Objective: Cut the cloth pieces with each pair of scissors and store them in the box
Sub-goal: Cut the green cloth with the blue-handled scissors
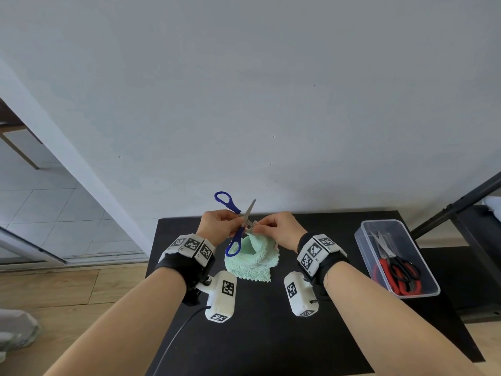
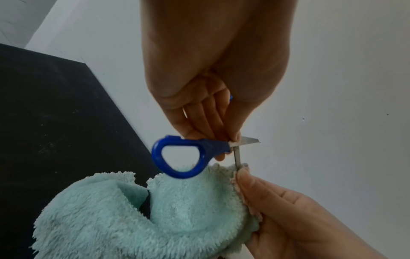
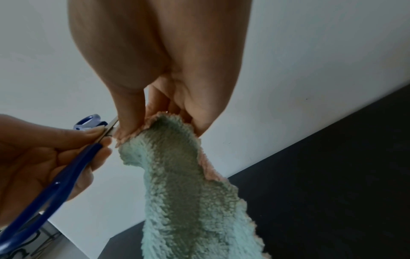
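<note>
Blue scissors (image 1: 249, 213) in left hand (image 1: 217, 223), cloth (image 1: 252, 261) in right hand (image 1: 282, 229)

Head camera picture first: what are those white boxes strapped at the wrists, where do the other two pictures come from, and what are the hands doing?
There is no machine here, just a person. The white box at the left wrist and the white box at the right wrist are small cameras. They give the two close-up pictures, each looking along its hand. The wide picture comes from a camera worn on the head. The left hand pinches blue-handled scissors near the pivot, with the blades open. The right hand pinches a fluffy mint cloth round one blade, apparently wiping it. Below is a black table. On its right side, a clear box holds more scissors.
</note>
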The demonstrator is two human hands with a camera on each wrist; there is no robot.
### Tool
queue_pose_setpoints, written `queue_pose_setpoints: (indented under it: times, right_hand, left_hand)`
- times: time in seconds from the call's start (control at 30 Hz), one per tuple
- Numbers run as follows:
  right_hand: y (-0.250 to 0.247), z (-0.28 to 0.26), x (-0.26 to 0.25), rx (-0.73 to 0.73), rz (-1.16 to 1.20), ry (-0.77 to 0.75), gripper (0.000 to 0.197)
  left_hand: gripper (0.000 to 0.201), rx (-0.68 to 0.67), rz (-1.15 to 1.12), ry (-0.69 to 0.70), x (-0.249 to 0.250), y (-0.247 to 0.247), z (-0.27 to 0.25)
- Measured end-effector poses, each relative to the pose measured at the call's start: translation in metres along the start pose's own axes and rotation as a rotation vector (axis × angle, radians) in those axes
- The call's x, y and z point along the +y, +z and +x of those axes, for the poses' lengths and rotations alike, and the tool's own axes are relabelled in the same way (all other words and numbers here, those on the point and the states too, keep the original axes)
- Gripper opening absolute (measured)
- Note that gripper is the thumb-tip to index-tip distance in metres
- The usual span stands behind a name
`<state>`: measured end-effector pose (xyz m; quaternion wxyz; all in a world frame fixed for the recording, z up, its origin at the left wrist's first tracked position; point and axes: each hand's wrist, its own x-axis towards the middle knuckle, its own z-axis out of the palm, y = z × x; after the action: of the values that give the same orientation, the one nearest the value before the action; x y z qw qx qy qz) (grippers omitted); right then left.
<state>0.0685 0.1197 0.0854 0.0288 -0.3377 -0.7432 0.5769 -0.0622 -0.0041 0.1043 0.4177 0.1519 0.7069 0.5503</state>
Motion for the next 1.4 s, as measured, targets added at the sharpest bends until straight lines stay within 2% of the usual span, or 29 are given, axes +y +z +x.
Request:
queue_pose_setpoints:
  times: [0.1,0.2,0.3,0.43,0.5,0.63,0.8,0.9,1.03,1.2,1.4]
  right_hand:
    - [-0.007,0.000,0.004,-0.003,-0.029,0.003,0.019]
    - [-0.016,0.000,0.010,-0.009,-0.061,0.015,0.017]
    - [-0.026,-0.003,0.018,0.041,-0.006,0.035,0.018]
    - [-0.035,-0.002,0.017,0.204,0.066,-0.051,0.021]
    - [-0.037,0.000,0.008,0.219,0.081,-0.088,0.023]
    - [-0.034,0.002,-0.010,0.099,0.029,-0.105,0.025]
    - [-0.019,0.003,-0.017,-0.097,-0.120,-0.069,0.019]
    - [-0.016,0.003,-0.019,-0.126,-0.117,-0.037,0.015]
    - [-0.009,0.006,-0.025,-0.146,-0.223,-0.031,0.017]
    - [-0.005,0.009,-0.026,-0.182,-0.382,-0.076,0.015]
    - [-0.012,0.009,-0.022,-0.191,-0.432,-0.090,0.015]
  left_hand:
    - [0.012,0.002,-0.025,-0.006,-0.001,0.001,0.001]
    - [0.007,0.023,-0.094,-0.016,-0.001,-0.004,0.003]
    - [0.009,0.021,-0.096,-0.048,0.003,-0.013,0.006]
    - [0.008,-0.117,0.133,-0.085,0.009,-0.015,0.001]
    - [0.002,-0.183,0.208,-0.099,0.011,-0.013,-0.002]
    - [0.006,-0.268,0.298,-0.105,0.012,-0.010,-0.004]
    - [0.009,-0.287,0.405,-0.031,0.010,-0.007,-0.005]
    - [0.007,-0.269,0.457,0.022,0.009,-0.009,-0.004]
    - [0.003,-0.257,0.466,0.068,0.010,-0.009,-0.004]
    - [0.010,-0.267,0.499,0.101,0.008,-0.010,-0.002]
    - [0.012,-0.286,0.521,0.107,0.008,-0.011,-0.001]
